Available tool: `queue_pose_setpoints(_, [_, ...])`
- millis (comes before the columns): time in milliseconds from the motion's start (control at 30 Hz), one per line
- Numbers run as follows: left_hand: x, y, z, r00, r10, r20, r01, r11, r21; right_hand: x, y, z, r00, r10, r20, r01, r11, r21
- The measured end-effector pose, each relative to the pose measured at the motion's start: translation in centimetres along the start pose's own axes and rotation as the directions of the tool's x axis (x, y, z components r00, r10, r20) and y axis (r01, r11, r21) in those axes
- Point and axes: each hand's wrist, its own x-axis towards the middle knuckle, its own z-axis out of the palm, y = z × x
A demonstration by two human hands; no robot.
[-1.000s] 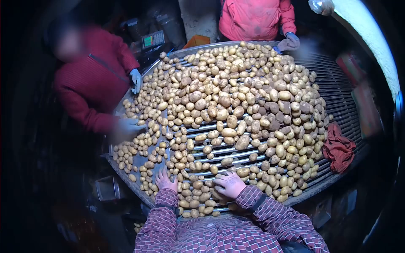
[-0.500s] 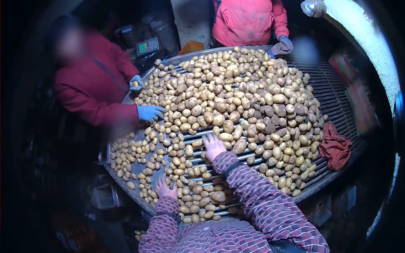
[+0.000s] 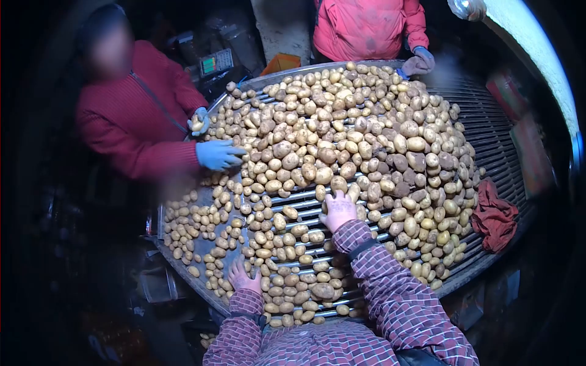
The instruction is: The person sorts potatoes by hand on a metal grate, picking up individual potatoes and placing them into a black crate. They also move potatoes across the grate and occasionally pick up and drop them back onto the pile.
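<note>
A broad pile of potatoes (image 3: pixel 287 149) covers the slatted metal rack (image 3: pixel 305 198). My right hand (image 3: pixel 339 210) reaches over the bars near the middle, fingers spread, their tips at a few potatoes on the pile's near edge. Its grip is not closed round any of them. My left hand (image 3: pixel 244 278) is low at the left, fingers apart, beside the strip between the bars and the flat side tray (image 3: pixel 235 247). Small potatoes lie on both sides of it. Both sleeves are checked and reach to the wrists.
At the left, a person in a dark red jacket (image 3: pixel 143 116) works with blue gloves (image 3: pixel 220 155) at the pile. Another person in a pink padded jacket (image 3: pixel 366 30) stands at the far side. A red cloth (image 3: pixel 493 215) lies on the right bars.
My right hand has moved right along the pile's edge, and more bare bars show behind it. My left hand has barely moved. The view has shifted slightly.
</note>
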Motion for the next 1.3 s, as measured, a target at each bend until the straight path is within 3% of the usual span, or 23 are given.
queue_pose_setpoints(33, [0.1, -0.2, 0.2, 1.0, -0.011, -0.012, 0.011, 1.0, -0.02, -0.6, 0.2, 0.5, 1.0, 0.018, 0.02, -0.019, 0.997, 0.074])
queue_pose_setpoints(100, [0.6, -0.4, 0.9, 0.999, -0.033, -0.035, 0.031, 0.998, -0.058, -1.2, 0.5, 2.9, 0.998, -0.05, -0.031, 0.05, 0.999, 0.021])
queue_pose_setpoints(133, [1.2, 0.6, 0.4, 0.987, 0.047, -0.156, -0.057, 0.997, -0.061, -1.5, 0.6, 3.0, 0.998, -0.057, -0.025, 0.057, 0.998, 0.015])
queue_pose_setpoints(300, [8.9, 8.2, -1.4, 0.927, 0.362, -0.104, -0.374, 0.856, -0.358, -3.6, 0.7, 3.2, 0.992, -0.123, -0.033, 0.124, 0.992, 0.016])
queue_pose_setpoints(433, [16.9, 16.0, -1.8, 0.776, 0.629, 0.04, -0.616, 0.771, -0.161, -4.1, 1.3, 3.2, 0.982, -0.185, -0.032, 0.186, 0.982, 0.037])
queue_pose_setpoints(500, [20.4, 16.9, 1.5, 0.77, 0.634, 0.071, -0.629, 0.773, -0.084, -3.8, 1.6, 3.6, 0.972, -0.219, -0.086, 0.225, 0.972, 0.073])
queue_pose_setpoints(567, [21.4, 19.2, 0.3, 0.823, 0.508, 0.253, -0.52, 0.854, -0.021, -3.6, 1.5, 3.2, 0.976, -0.209, -0.065, 0.215, 0.972, 0.094])
queue_pose_setpoints(633, [22.5, 19.6, 1.0, 0.82, 0.502, 0.275, -0.546, 0.83, 0.111, -3.7, 1.5, 3.4, 0.972, -0.209, -0.104, 0.218, 0.973, 0.08])
queue_pose_setpoints(800, [24.1, 21.4, -2.2, 0.817, 0.295, 0.496, -0.393, 0.914, 0.104, -3.3, 1.4, 3.1, 0.982, -0.186, -0.028, 0.187, 0.98, 0.065])
queue_pose_setpoints(900, [23.3, 20.1, -0.3, 0.79, 0.423, 0.445, -0.517, 0.848, 0.112, -3.3, 1.3, 3.4, 0.982, -0.181, -0.045, 0.184, 0.981, 0.065])
queue_pose_setpoints(933, [22.9, 19.8, 0.3, 0.735, 0.462, 0.497, -0.624, 0.748, 0.226, -3.2, 1.2, 3.3, 0.984, -0.173, -0.04, 0.175, 0.982, 0.066])
queue_pose_setpoints(967, [22.3, 19.3, 0.8, 0.763, 0.435, 0.478, -0.596, 0.761, 0.259, -3.2, 1.1, 3.2, 0.986, -0.166, -0.028, 0.168, 0.984, 0.058])
queue_pose_setpoints(1100, [20.7, 16.9, 1.4, 0.848, 0.424, 0.318, -0.484, 0.865, 0.136, -3.1, 1.0, 3.2, 0.99, -0.138, -0.003, 0.138, 0.988, 0.066])
queue_pose_setpoints(1167, [18.9, 15.4, 1.1, 0.887, 0.447, 0.117, -0.407, 0.876, -0.26, -3.1, 1.1, 3.2, 0.989, -0.149, -0.006, 0.149, 0.986, 0.069])
queue_pose_setpoints(1200, [17.7, 14.8, 0.6, 0.888, 0.451, -0.09, -0.443, 0.787, -0.43, -3.0, 1.2, 3.2, 0.989, -0.148, -0.019, 0.15, 0.98, 0.13])
queue_pose_setpoints(1233, [16.5, 13.9, 0.3, 0.91, 0.381, -0.164, -0.403, 0.72, -0.565, -3.0, 1.4, 3.3, 0.989, -0.143, -0.028, 0.146, 0.971, 0.19])
queue_pose_setpoints(1267, [14.9, 12.7, 0.1, 0.982, 0.187, -0.03, -0.125, 0.519, -0.846, -2.9, 1.6, 3.9, 0.992, -0.122, -0.027, 0.122, 0.908, 0.402])
queue_pose_setpoints(1300, [13.4, 11.5, 0.0, 0.984, 0.046, 0.169, 0.158, 0.193, -0.968, -3.0, 1.1, 2.0, 0.994, -0.077, 0.079, -0.006, 0.677, 0.736])
